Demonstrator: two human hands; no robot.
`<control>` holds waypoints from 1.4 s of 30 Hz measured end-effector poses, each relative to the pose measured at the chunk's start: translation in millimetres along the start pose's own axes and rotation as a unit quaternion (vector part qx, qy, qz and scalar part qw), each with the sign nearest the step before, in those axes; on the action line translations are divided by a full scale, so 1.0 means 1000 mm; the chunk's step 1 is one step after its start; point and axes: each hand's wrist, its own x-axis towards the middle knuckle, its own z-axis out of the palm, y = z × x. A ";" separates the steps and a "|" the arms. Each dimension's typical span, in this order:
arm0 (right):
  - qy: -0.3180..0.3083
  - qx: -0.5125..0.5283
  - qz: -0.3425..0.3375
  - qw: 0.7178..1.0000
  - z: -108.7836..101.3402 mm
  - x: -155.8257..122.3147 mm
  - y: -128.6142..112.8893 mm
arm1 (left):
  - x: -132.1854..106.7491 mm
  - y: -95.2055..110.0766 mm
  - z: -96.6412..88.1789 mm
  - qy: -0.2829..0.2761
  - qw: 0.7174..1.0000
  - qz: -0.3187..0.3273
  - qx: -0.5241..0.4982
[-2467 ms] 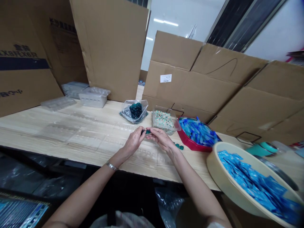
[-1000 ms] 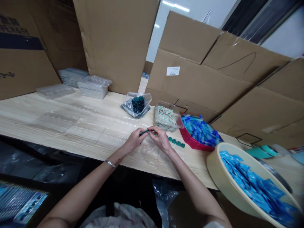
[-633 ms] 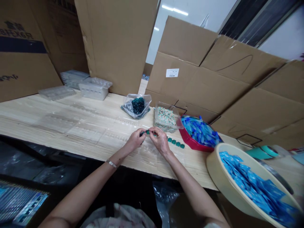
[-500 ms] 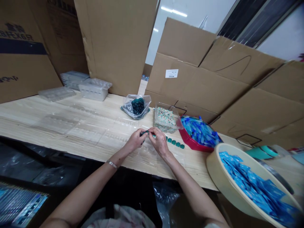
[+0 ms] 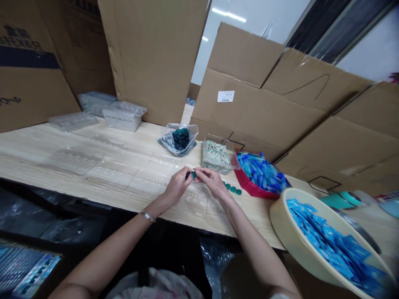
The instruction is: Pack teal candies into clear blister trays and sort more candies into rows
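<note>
Fingers of my left hand (image 5: pixel 177 187) and right hand (image 5: pixel 212 181) grip a small green piece (image 5: pixel 193 175) between them — over the table (image 5: pixel 264 220), near the clear tub (image 5: pixel 234 162) — while more green tiles (image 5: pixel 233 189) lie beside the red tray (image 5: pixel 253 189).

Small green piece (image 5: pixel 193 175) between both hands (image 5: pixel 178 185)

On the carton at the far left (image 5: pixel 25 89), above its dark blue band (image 5: pixel 28 57), large print (image 5: pixel 22 32) reads 盒装, over a partly cut-off line ending in X6只. Characters lower down (image 5: pixel 11 101) are too blurred to read. The white label (image 5: pixel 225 94) on the cardboard panel (image 5: pixel 264 114) bears tiny, illegible print. Dark lettering (image 5: pixel 81 5) on the shaded cardboard (image 5: pixel 89 50) is unreadable.
</note>
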 end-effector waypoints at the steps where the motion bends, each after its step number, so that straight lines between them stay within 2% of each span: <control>1: -0.003 0.007 0.002 1.000 0.000 0.000 0.001 | 0.000 0.001 0.000 0.000 1.000 0.005 0.006; 5: 0.019 -0.022 -0.024 0.999 -0.006 0.004 0.004 | -0.001 -0.001 0.000 0.002 1.000 0.010 0.017; 7: 0.052 -0.097 -0.080 0.991 -0.013 0.009 0.006 | -0.001 -0.006 -0.001 -0.013 0.999 0.016 0.028; 9: 0.075 -0.186 -0.142 0.969 -0.022 0.017 0.009 | 0.000 -0.011 -0.003 -0.035 0.998 0.020 0.043; 12: 0.044 -0.277 -0.196 0.940 -0.030 0.029 0.018 | 0.000 -0.016 -0.005 -0.047 0.997 0.017 0.051; 16: -0.002 -0.342 -0.234 0.910 -0.032 0.038 0.033 | 0.000 -0.015 -0.010 -0.047 0.998 0.005 0.040; 20: -0.032 -0.391 -0.243 0.887 -0.028 0.038 0.041 | 0.001 -0.012 -0.015 -0.050 0.998 -0.032 0.005; 22: -0.033 -0.425 -0.233 0.874 -0.026 0.038 0.043 | 0.002 -0.010 -0.017 -0.044 0.995 -0.076 -0.041; 24: -0.026 -0.466 -0.217 0.857 -0.023 0.038 0.044 | 0.003 -0.008 -0.018 -0.049 0.977 -0.160 -0.133; 25: -0.023 -0.486 -0.207 0.849 -0.022 0.039 0.044 | 0.004 -0.006 -0.019 -0.057 0.957 -0.206 -0.198; 28: -0.024 -0.511 -0.192 0.837 -0.021 0.039 0.042 | 0.006 -0.001 -0.021 -0.075 0.864 -0.289 -0.406; 30: -0.025 -0.482 -0.203 0.852 -0.022 0.038 0.036 | 0.007 0.001 -0.024 -0.079 0.812 -0.296 -0.496; 31: -0.019 -0.449 -0.209 0.868 -0.021 0.036 0.032 | 0.007 0.002 -0.025 -0.080 0.796 -0.297 -0.521; 33: 0.000 -0.353 -0.197 0.915 -0.017 0.032 0.021 | 0.006 0.002 -0.026 -0.080 0.780 -0.299 -0.543; 35: 0.010 -0.241 -0.152 0.958 -0.008 0.027 0.009 | 0.005 0.002 -0.026 -0.077 0.780 -0.294 -0.546; 37: -0.009 -0.148 -0.106 0.983 0.005 0.022 -0.001 | 0.004 0.004 -0.024 -0.076 0.785 -0.285 -0.545; 40: -0.040 -0.059 -0.074 0.995 0.021 0.018 -0.007 | 0.004 0.008 -0.022 -0.066 0.794 -0.274 -0.538; 42: -0.036 -0.012 -0.059 0.998 0.025 0.018 -0.007 | 0.003 0.012 -0.022 -0.064 0.797 -0.274 -0.535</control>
